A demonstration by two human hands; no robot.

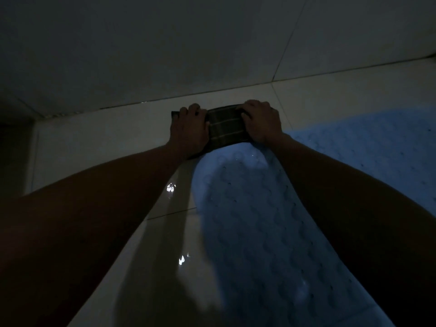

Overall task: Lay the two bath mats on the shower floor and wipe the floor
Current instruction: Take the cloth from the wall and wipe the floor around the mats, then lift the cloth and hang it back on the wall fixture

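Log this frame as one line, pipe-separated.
step: wiping floor | left hand: on cloth | right hand: on cloth | cloth: by wall, at mat edge | mats: down on floor | light: dim

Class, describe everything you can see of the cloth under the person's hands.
The cloth is dark with pale stripes that cross into a plaid, and looks like woven fabric folded into a flat pad. It lies on the glossy tiled floor near the wall, its near edge at or over the end of the blue bath mat. The left hand and right hand each rest on one end, fingers curled over its far edge.
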